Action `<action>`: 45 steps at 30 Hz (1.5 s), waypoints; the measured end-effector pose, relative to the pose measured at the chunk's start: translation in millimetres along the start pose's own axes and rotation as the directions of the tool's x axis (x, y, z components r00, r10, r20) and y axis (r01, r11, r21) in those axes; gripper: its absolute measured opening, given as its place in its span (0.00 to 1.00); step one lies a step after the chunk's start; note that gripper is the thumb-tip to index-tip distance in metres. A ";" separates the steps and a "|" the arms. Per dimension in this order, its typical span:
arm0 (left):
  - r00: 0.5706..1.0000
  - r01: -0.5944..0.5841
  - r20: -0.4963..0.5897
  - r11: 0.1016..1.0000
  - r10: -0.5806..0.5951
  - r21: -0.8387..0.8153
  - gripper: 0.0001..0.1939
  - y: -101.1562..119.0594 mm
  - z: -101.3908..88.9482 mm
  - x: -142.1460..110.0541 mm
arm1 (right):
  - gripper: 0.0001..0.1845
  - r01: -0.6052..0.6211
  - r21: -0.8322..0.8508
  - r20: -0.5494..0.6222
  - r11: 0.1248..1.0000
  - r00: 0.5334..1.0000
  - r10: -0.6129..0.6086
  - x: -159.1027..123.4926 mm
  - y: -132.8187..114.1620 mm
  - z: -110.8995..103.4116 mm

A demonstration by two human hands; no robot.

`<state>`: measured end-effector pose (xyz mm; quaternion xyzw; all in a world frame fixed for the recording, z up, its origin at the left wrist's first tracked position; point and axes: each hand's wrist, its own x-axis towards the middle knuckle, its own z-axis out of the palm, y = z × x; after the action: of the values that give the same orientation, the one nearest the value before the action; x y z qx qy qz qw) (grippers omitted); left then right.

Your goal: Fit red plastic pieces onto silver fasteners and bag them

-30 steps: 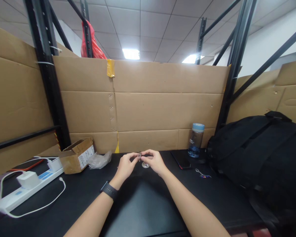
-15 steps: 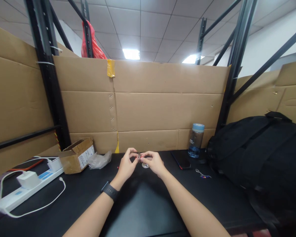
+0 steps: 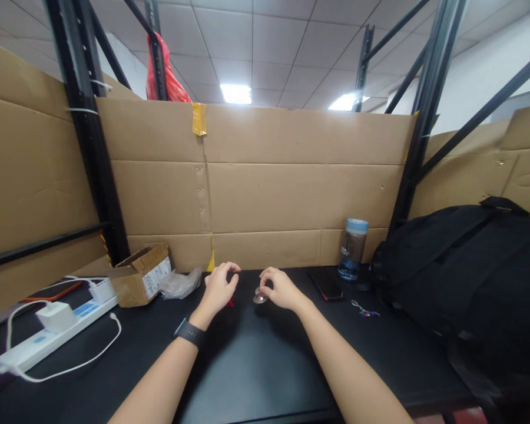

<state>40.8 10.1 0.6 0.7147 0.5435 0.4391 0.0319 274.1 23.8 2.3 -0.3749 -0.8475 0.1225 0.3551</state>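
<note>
My right hand [image 3: 281, 290] is closed in a pinch at a small shiny round piece [image 3: 259, 298]. A bit of red shows at its fingertips, and the piece is too small to name. To the left, my left hand [image 3: 221, 287] hovers above the black table with thumb and fingers apart, and nothing shows between them. A red string [image 3: 230, 303] lies just under and beside this hand, partly hidden by it. A dark watch [image 3: 189, 333] is strapped on the left wrist.
An opened cardboard box [image 3: 140, 277] and a crumpled clear plastic bag [image 3: 181, 284] stand left, near a white power strip [image 3: 62, 333]. On the right are a phone [image 3: 325, 285], a water bottle [image 3: 352, 250], a small corded trinket [image 3: 365, 311] and a black backpack [image 3: 459, 282]. Cardboard walls the back.
My hands have parted: the left moved left, away from the small piece. The right still has the shiny round piece at its fingertips. More of the red string shows.
</note>
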 end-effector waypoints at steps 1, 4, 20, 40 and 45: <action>1.000 0.002 0.021 0.998 -0.003 0.069 0.09 -1.3 -2.5 -0.1 | 0.06 -0.003 -0.006 0.032 1.000 0.999 0.003 -0.5 1.0 -0.8; 0.997 -0.005 0.078 0.969 -0.015 0.247 0.10 -4.9 -9.6 -1.4 | 0.06 -0.039 -0.028 0.125 0.999 0.991 0.042 -2.1 4.9 -1.7; 0.811 0.555 -0.115 0.692 -0.574 0.462 0.16 -75.1 -74.6 4.3 | 0.04 -0.102 0.012 0.230 0.995 0.968 0.097 -4.0 11.4 -11.1; 0.854 0.443 -0.449 0.819 -0.262 0.365 0.14 -63.7 -83.5 8.1 | 0.08 -0.120 -0.057 0.298 0.991 0.945 0.132 -2.7 12.9 -17.4; 0.971 0.058 -0.234 0.997 -0.045 0.050 0.13 -46.0 -40.4 13.6 | 0.14 -0.123 -0.012 0.370 0.992 0.921 0.119 -3.6 14.4 -17.2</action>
<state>-20.1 22.4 9.3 0.6445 0.5742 0.5032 -0.0410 295.6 30.1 6.0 -0.3948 -0.8737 0.2174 0.1830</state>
